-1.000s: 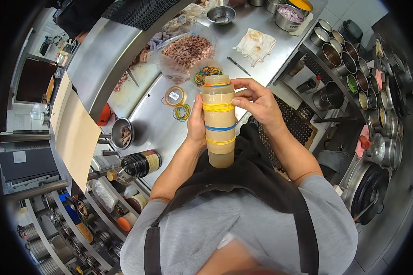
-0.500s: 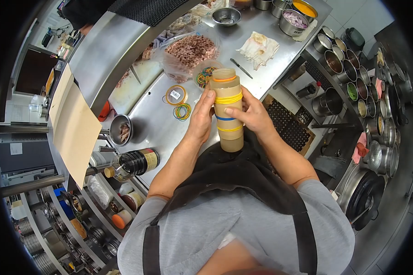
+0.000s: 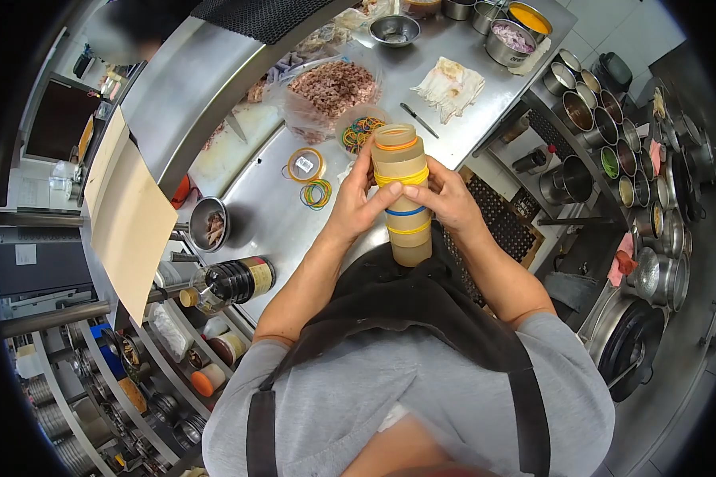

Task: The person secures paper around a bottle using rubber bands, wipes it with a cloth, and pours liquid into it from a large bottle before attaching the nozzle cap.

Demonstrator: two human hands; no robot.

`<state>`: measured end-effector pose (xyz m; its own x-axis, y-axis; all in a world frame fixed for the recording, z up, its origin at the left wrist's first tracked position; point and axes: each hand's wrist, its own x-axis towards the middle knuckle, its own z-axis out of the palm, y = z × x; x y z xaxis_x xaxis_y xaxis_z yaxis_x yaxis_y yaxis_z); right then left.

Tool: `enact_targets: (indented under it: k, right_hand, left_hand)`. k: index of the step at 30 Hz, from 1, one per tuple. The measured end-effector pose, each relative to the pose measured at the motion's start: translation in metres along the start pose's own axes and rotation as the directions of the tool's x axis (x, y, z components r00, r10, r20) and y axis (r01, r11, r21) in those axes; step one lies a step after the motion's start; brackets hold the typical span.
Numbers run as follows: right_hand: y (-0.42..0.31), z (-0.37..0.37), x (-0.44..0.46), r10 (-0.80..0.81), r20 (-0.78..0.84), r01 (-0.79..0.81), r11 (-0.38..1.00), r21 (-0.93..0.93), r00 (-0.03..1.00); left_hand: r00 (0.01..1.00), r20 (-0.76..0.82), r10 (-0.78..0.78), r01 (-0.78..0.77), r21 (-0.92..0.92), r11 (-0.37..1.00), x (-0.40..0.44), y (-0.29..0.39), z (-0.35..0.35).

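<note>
- My left hand [image 3: 356,205] is closed around one side of the pale container [image 3: 399,162].
- The container sits between my palms, its long axis running from my apron [image 3: 398,298] toward the counter [image 3: 270,215].
- My right hand [image 3: 455,205] grips its other side, equally near.

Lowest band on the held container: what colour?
The lowest band shows yellow in the head view.

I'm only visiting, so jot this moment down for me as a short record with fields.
Held: pale cylinder, tilted
Left hand: on its left side, thumb across the front
Right hand: on its right side, thumb across the front
Wrapped around it: orange, yellow and blue bands
On the counter: tub of bands, white cloth
</note>
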<state>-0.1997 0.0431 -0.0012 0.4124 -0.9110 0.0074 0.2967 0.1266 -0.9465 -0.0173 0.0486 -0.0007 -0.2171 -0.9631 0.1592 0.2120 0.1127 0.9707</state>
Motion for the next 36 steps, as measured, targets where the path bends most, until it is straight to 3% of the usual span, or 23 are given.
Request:
enact_targets:
  k: [2,8,10,12,14,15,17,19,21,25,28,35,36]
  right_hand:
    - [-0.001,0.003,-0.001,-0.016,0.01,0.016,1.0,0.004,1.0]
    - [-0.007,0.021,-0.011,0.054,0.004,-0.054,0.995,0.081,0.999]
    - [-0.01,0.035,-0.02,0.007,-0.056,-0.002,0.996,0.084,0.998]
    - [-0.002,0.036,-0.024,-0.044,-0.044,0.045,0.998,0.044,0.998]
    - [-0.005,0.038,-0.027,-0.122,0.008,0.121,0.981,-0.15,0.993]
    - [-0.009,0.039,-0.026,-0.044,-0.016,0.042,0.993,-0.113,0.999]
    - [-0.016,0.04,-0.023,-0.058,-0.017,0.056,0.995,-0.087,0.998]
    - [-0.018,0.036,-0.02,-0.073,-0.022,0.072,0.996,-0.061,0.997]
    - [-0.017,0.026,-0.021,-0.047,0.055,0.043,0.996,0.083,0.997]
    - [-0.024,0.009,-0.017,0.043,0.075,-0.042,0.999,-0.017,0.996]
    - [-0.022,0.004,-0.015,0.04,0.07,-0.039,0.999,-0.023,0.997]
    - [-0.011,0.009,-0.012,0.075,-0.046,-0.074,0.997,0.018,0.996]
    - [-0.009,0.007,-0.011,0.078,-0.055,-0.082,0.993,-0.085,0.995]
  left_hand:
    - [0.997,0.052,0.052,-0.057,0.093,0.994,-0.002,-0.001,-0.002]
    - [0.997,-0.071,0.026,-0.03,-0.059,0.998,-0.009,0.015,0.016]
    - [0.987,-0.157,-0.013,-0.024,-0.231,0.973,-0.013,0.015,0.021]
    - [0.987,-0.163,-0.002,-0.03,-0.195,0.98,-0.018,0.021,0.022]
    - [0.986,-0.169,0.003,-0.03,-0.161,0.987,-0.019,0.027,0.022]
    - [0.989,-0.147,-0.001,-0.015,-0.105,0.994,-0.017,0.029,0.02]
    - [0.993,-0.121,-0.002,-0.004,-0.048,0.999,-0.015,0.031,0.019]
    - [0.994,-0.084,0.07,-0.081,-0.141,0.987,-0.013,0.029,0.018]
    - [0.999,-0.032,0.02,-0.026,-0.183,0.983,-0.014,0.031,0.01]
    - [0.992,0.1,-0.072,0.095,-0.241,0.966,-0.016,0.026,0.0]
    - [0.988,0.153,0.001,0.026,-0.176,0.984,-0.019,0.023,0.006]
    - [0.993,0.055,-0.103,0.115,-0.33,0.937,-0.018,0.019,0.013]
    - [0.992,0.036,-0.117,0.123,-0.332,0.935,-0.018,0.017,0.013]
